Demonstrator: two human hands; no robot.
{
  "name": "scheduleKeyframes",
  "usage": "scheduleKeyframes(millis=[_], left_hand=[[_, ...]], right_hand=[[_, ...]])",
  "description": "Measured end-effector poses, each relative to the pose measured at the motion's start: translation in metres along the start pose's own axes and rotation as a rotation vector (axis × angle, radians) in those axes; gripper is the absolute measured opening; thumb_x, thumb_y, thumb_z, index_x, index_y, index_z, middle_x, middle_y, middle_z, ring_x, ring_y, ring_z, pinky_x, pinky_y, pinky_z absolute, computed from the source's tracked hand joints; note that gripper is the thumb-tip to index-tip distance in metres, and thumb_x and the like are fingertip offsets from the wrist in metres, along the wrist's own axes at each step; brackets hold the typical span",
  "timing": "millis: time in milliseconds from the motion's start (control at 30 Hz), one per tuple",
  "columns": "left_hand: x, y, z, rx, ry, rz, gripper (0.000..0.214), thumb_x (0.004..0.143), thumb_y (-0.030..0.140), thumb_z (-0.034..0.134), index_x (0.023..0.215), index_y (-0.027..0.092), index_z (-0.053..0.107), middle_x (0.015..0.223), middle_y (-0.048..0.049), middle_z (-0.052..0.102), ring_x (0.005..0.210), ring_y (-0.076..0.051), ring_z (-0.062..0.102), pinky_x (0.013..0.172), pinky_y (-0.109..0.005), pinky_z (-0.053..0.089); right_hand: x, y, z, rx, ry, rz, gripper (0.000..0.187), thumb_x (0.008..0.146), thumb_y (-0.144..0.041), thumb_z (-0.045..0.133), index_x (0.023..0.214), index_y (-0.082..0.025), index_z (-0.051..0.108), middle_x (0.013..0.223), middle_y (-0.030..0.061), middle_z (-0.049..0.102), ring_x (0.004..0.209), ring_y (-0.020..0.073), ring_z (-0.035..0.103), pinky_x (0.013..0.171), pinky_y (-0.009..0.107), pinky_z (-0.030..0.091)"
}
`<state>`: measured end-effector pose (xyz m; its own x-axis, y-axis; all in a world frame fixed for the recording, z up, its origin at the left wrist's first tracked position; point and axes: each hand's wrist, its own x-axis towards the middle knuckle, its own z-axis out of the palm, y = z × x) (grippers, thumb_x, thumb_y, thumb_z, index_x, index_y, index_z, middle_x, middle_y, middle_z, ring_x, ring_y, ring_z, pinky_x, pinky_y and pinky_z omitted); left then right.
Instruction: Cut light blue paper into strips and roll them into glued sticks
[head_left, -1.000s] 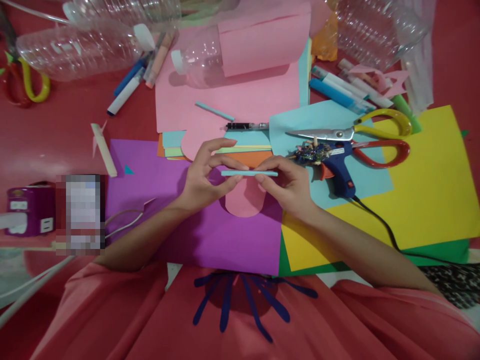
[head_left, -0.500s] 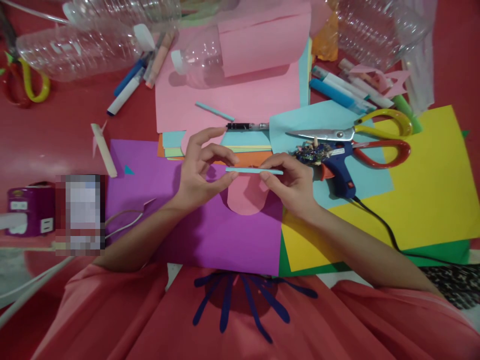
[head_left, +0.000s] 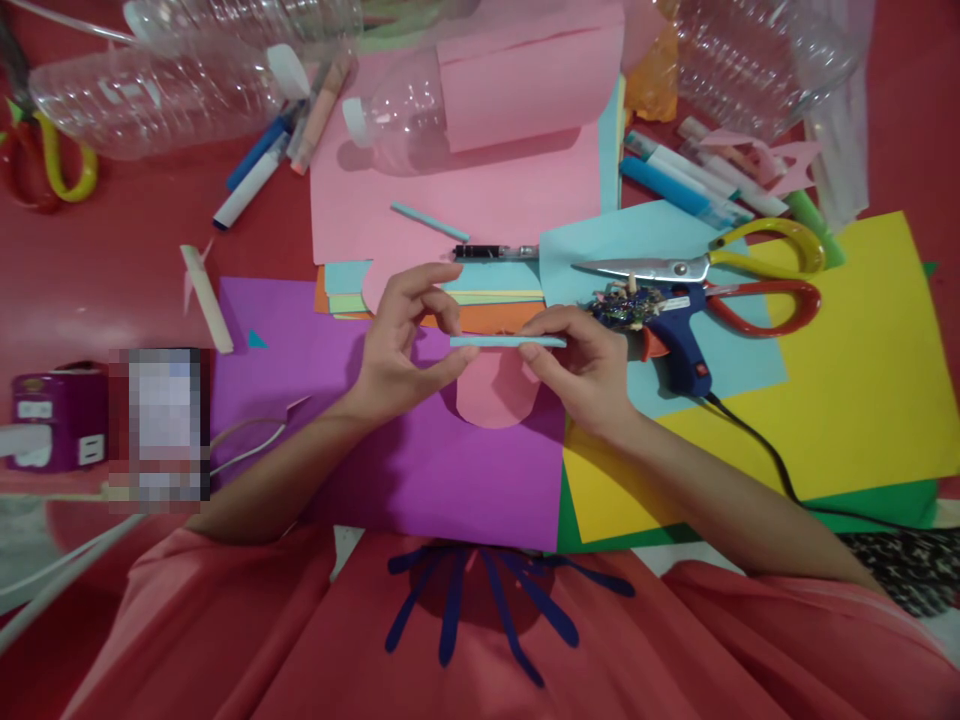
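Observation:
A narrow light blue paper strip (head_left: 504, 342) is held level above the purple sheet (head_left: 450, 480). My right hand (head_left: 581, 365) pinches its right part between thumb and fingers. At the left end, my left hand (head_left: 416, 335) has its thumb against the strip's near side and curled fingertips behind it; the index finger is raised. Beneath the strip, a pink paper piece with a rounded end (head_left: 495, 395) shows. A similar thin light blue strip (head_left: 430, 222) and a black pen (head_left: 484, 252) lie just beyond my hands.
Scissors (head_left: 679, 268) and a blue glue gun (head_left: 686, 350) lie on light blue paper to the right, near a yellow sheet (head_left: 862, 400). Markers (head_left: 679, 190), a pink-wrapped bottle (head_left: 409, 110) and clear bottles (head_left: 157, 100) are behind. A phone (head_left: 161, 425) lies at left.
My left fingertips have drawn slightly left along the strip and curled more. My right hand and the strip have hardly moved.

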<state>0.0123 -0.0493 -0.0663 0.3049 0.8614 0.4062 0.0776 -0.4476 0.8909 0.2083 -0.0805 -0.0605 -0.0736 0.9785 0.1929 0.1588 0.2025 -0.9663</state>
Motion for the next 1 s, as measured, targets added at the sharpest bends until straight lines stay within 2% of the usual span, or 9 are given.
scheduleKeyframes(millis=[167, 333, 533, 767, 933, 1000], left_hand=[[-0.006, -0.002, 0.002, -0.014, -0.151, -0.031, 0.058, 0.082, 0.036, 0.073, 0.133, 0.029, 0.048, 0.092, 0.0000, 0.070, 0.085, -0.015, 0.071, 0.083, -0.031, 0.056], [-0.009, -0.006, 0.002, -0.007, -0.073, -0.083, 0.059, 0.080, 0.041, 0.076, 0.132, 0.029, 0.051, 0.093, -0.0014, 0.071, 0.081, -0.015, 0.072, 0.081, -0.031, 0.058], [-0.008, -0.006, 0.002, -0.009, 0.042, -0.126, 0.056, 0.078, 0.040, 0.077, 0.127, 0.027, 0.054, 0.103, -0.0036, 0.069, 0.081, -0.014, 0.071, 0.079, -0.031, 0.059], [-0.006, 0.003, 0.002, -0.015, 0.011, -0.128, 0.051, 0.080, 0.036, 0.076, 0.124, 0.028, 0.052, 0.081, 0.0031, 0.068, 0.074, -0.013, 0.071, 0.077, -0.028, 0.059], [-0.005, 0.002, 0.002, 0.005, 0.006, -0.131, 0.053, 0.076, 0.032, 0.079, 0.123, 0.028, 0.054, 0.084, 0.0028, 0.068, 0.074, -0.013, 0.071, 0.076, -0.029, 0.059], [-0.004, 0.001, 0.003, 0.013, 0.000, -0.077, 0.049, 0.077, 0.028, 0.078, 0.121, 0.028, 0.056, 0.087, 0.0023, 0.069, 0.075, -0.012, 0.071, 0.073, -0.027, 0.059]], right_hand=[[-0.001, 0.002, 0.003, 0.037, -0.072, -0.064, 0.009, 0.086, -0.030, 0.067, 0.082, -0.022, 0.068, 0.078, 0.0004, 0.071, 0.072, 0.0137, 0.065, 0.065, 0.027, 0.051], [-0.001, 0.003, 0.003, 0.054, -0.065, -0.082, 0.007, 0.086, -0.030, 0.069, 0.085, -0.023, 0.071, 0.081, 0.0006, 0.073, 0.075, 0.0140, 0.067, 0.067, 0.027, 0.054], [0.000, 0.003, 0.002, 0.018, -0.012, 0.002, 0.017, 0.085, -0.040, 0.070, 0.084, -0.024, 0.074, 0.082, 0.0017, 0.075, 0.074, 0.0156, 0.068, 0.067, 0.029, 0.056], [0.002, 0.003, 0.001, 0.021, -0.004, -0.087, 0.014, 0.086, -0.036, 0.069, 0.081, -0.025, 0.075, 0.078, 0.0008, 0.076, 0.071, 0.0149, 0.070, 0.065, 0.029, 0.057], [0.002, 0.000, -0.001, -0.043, -0.052, -0.108, 0.011, 0.088, -0.026, 0.066, 0.089, -0.027, 0.077, 0.088, 0.0003, 0.080, 0.079, 0.0156, 0.074, 0.071, 0.029, 0.060], [0.001, -0.001, -0.001, -0.058, -0.078, -0.112, 0.014, 0.088, -0.023, 0.065, 0.091, -0.027, 0.078, 0.091, 0.0000, 0.080, 0.081, 0.0156, 0.075, 0.072, 0.029, 0.061]])
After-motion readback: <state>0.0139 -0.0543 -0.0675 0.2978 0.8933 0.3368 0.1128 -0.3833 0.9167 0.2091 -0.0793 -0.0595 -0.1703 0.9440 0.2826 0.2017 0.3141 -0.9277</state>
